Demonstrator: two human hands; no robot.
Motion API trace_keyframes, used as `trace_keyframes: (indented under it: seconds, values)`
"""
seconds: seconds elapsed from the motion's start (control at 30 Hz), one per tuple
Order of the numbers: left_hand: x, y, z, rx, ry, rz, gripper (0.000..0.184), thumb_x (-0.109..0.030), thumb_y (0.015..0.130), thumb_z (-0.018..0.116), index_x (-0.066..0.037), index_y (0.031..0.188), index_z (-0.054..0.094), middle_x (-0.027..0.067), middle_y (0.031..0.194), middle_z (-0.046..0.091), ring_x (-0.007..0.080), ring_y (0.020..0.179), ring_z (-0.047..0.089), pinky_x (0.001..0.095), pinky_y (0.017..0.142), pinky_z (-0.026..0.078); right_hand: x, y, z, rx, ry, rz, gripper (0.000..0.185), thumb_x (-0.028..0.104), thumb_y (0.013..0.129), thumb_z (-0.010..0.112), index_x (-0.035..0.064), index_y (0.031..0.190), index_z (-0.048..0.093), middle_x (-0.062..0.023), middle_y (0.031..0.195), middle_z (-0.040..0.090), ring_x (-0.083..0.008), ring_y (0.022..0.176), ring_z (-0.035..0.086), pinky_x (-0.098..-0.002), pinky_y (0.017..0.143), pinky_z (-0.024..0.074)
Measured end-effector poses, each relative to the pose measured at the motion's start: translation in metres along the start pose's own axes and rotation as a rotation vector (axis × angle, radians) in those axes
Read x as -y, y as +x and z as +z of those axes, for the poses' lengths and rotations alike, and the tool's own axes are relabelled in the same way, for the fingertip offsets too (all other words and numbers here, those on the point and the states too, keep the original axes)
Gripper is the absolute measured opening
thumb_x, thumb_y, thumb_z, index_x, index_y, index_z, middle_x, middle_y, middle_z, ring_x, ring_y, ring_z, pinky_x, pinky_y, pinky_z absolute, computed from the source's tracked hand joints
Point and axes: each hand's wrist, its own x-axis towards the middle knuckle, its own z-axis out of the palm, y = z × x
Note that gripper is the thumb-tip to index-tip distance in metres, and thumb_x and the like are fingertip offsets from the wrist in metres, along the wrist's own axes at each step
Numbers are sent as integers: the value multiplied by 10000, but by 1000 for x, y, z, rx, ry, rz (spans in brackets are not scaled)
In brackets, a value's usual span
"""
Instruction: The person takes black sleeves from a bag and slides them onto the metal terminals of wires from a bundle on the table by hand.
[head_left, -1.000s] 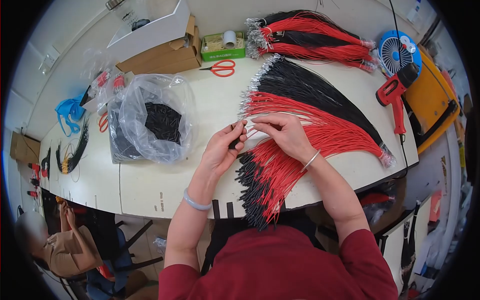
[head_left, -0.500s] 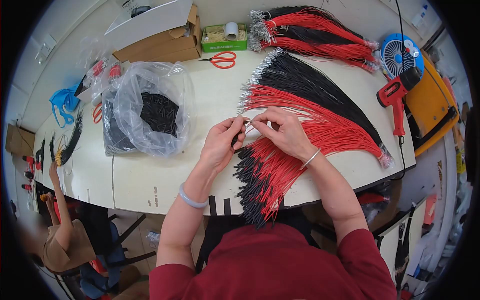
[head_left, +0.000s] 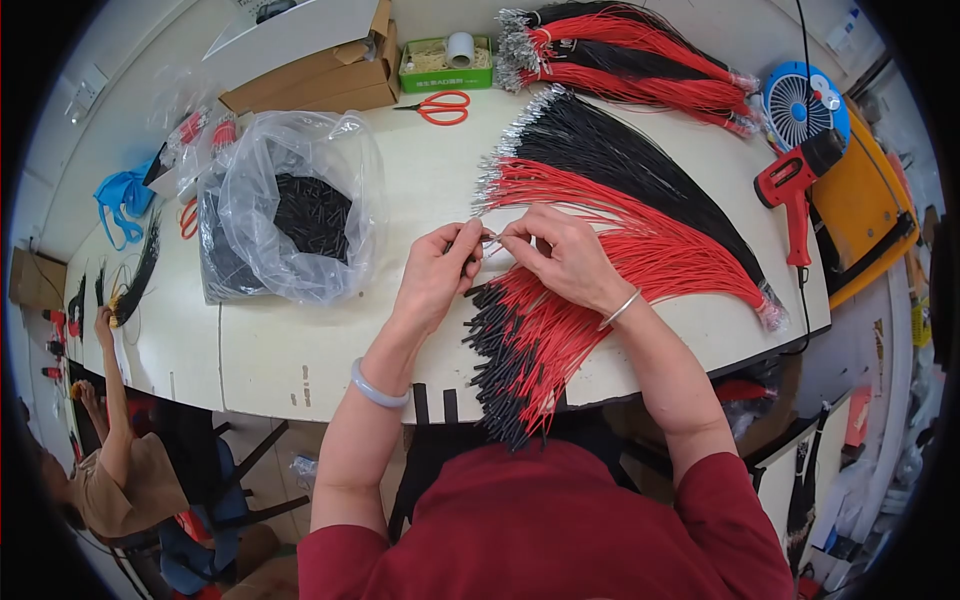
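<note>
My left hand [head_left: 435, 275] is closed, with thumb and forefinger pinching a short black sleeve [head_left: 469, 262] that is mostly hidden by the fingers. Facing it, my right hand [head_left: 562, 258] pinches a thin wire with a pale metal end [head_left: 491, 241]; the fingertips of both hands nearly meet there. Beneath my right hand a fan of red wires [head_left: 640, 262] spreads over the table, many ending in black sleeves [head_left: 500, 375] near the front edge. Behind them lie black wires [head_left: 625, 165] with silvery ends. Left of my hands, a clear plastic bag [head_left: 355, 175] holds loose black sleeves [head_left: 312, 215].
Tied red and black wire bundles [head_left: 620, 65] lie at the back, beside a blue fan [head_left: 800, 100]. A red heat gun [head_left: 795, 190] stands at right. Orange-handled scissors [head_left: 442, 107], a green box [head_left: 445, 78] and a cardboard box [head_left: 320, 85] are behind. Another person [head_left: 130, 470] works at far left.
The view has shifted slightly. Both hands stay together at the wire end, with small finger movements. The wires lie much as before.
</note>
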Motion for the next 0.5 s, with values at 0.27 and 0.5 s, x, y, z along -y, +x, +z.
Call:
trace_keyframes:
  seconds: [0.27, 0.5]
  values:
    - [6, 2, -1, -49, 252, 110, 255, -254, 992, 611, -21, 912, 679, -15, 678, 542, 45, 562, 434, 174, 469, 312, 5, -3, -1, 33, -399, -168, 87, 141, 866, 650, 70, 824, 681, -42, 782, 588, -211, 573, 547, -327, 502, 425]
    - [8, 3, -3, -32, 480, 166, 252, -243, 978, 626, -20, 873, 679, -17, 651, 536, 52, 557, 425, 189, 479, 315, 1, -4, -5, 73, -546, -244, 101, 149, 870, 638, 89, 795, 668, -34, 766, 577, -231, 569, 551, -344, 496, 425]
